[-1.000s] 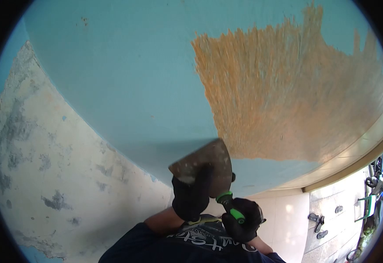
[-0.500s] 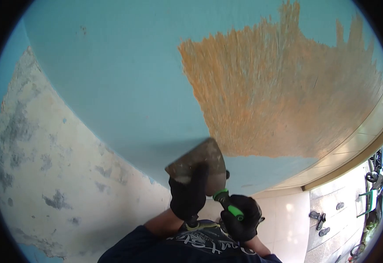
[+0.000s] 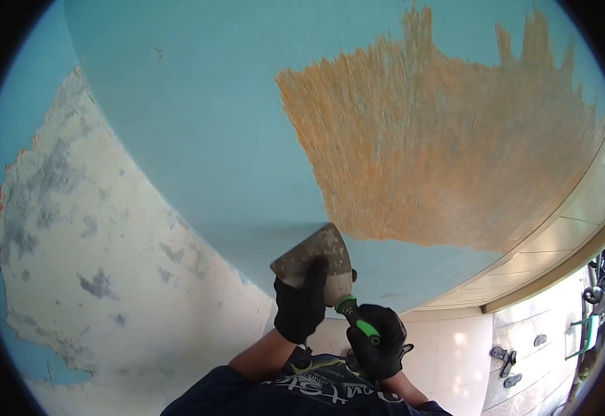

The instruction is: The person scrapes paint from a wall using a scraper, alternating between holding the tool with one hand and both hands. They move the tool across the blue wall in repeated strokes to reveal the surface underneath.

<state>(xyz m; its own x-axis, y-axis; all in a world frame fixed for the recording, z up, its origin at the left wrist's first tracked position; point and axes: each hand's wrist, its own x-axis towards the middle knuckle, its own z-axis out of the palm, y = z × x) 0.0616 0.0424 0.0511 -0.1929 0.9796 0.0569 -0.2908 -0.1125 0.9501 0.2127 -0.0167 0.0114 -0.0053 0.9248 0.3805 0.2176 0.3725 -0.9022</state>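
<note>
A wide scraper with a stained metal blade (image 3: 316, 253) and a green and black handle (image 3: 356, 320) is held near the blue wall (image 3: 198, 139). In a black glove, my left hand (image 3: 301, 305) grips the blade from below, with fingers lying over its face. My right hand (image 3: 380, 340), also gloved in black, is closed around the handle. The blade's upper corner lies close to the lower left edge of an orange-brown scraped patch (image 3: 413, 152). Whether the blade touches the wall cannot be made out.
On the left is a whitish wall area (image 3: 101, 243) with grey stains and broken paint edges. A beige tiled floor (image 3: 448, 353) lies below. At the right are several sandals (image 3: 503, 360), a green-framed object (image 3: 584, 336) and parked motorbikes (image 3: 597, 295).
The view has shifted, so the scraped patch sits slightly further left and the whitish area further right. Both hands still hold the scraper, its blade a little lower in the picture.
</note>
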